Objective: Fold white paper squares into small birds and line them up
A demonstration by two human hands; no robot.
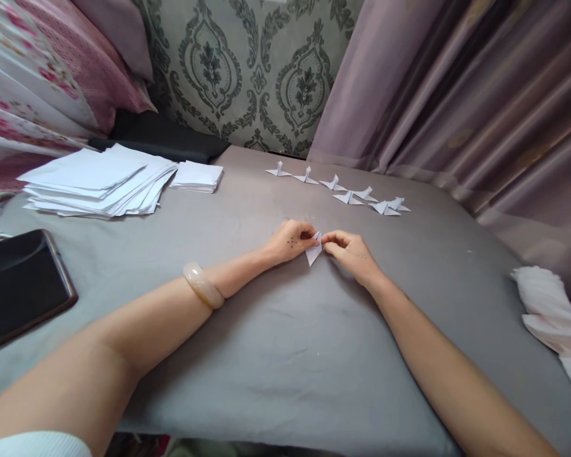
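Left hand: the left hand (288,242), coming in from the lower left with a pale, glossy stone-looking bangle (202,285) on the forearm, has its thumb and fingers pinched on the folded paper
Right hand: the right hand (356,255), reaching up from the lower right, has thumb and forefinger closed on the paper's right edge, though the tips are pretty tiny here
Folded paper: a small, pointy piece of folded white paper (315,252), just right of the middle of the frame, sits between both hands with one corner pointing down
Paper birds: seven little white folded-paper birds (334,184) with spread wings, strung out in a loose diagonal line, upper middle to upper right
Paper stacks: a messy pile of big white paper sheets (92,184) over at the upper left, and a neater, smaller stack of white paper (197,176) just beside it
Phone: a flat black phone with a brownish edge (23,285), cut off by the left side of the frame
Tabletop: smooth grey cloth (266,355) under everything, plus a crumpled whitish cloth (545,298) at the far right
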